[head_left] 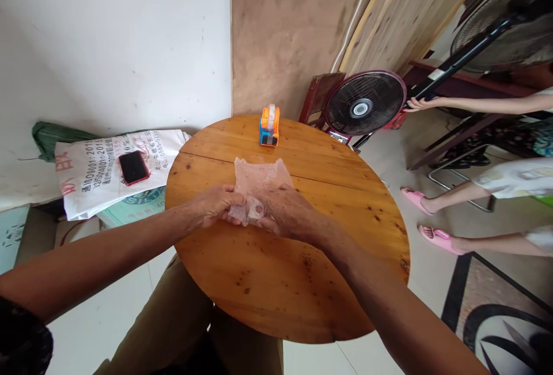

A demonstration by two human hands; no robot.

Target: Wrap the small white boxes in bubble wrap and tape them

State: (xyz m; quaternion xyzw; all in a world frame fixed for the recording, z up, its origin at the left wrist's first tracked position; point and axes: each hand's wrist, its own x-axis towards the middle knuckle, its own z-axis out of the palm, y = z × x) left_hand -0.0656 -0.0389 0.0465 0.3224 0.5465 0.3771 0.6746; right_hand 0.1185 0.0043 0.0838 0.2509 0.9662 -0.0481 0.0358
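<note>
A sheet of clear bubble wrap (262,173) lies on the round wooden table (302,288), its near end bunched around something small and pinkish. My left hand (219,204) has its fingers closed on the left side of this bunched end. On the right side, my right hand (287,209) grips the same wrap, thumb nearest me and the other fingers over the top. What the wrap encloses is too blurred to name. An orange and blue tape dispenser (269,127) stands beyond the wrap, near the table's far edge, touched by neither hand.
Left of the table, a phone (134,167) lies on a white printed sack (99,176). A round fan (365,103) stands past the far right edge. Another person's hand (421,104) is at the fan, with pink slippers (440,239) on the floor below.
</note>
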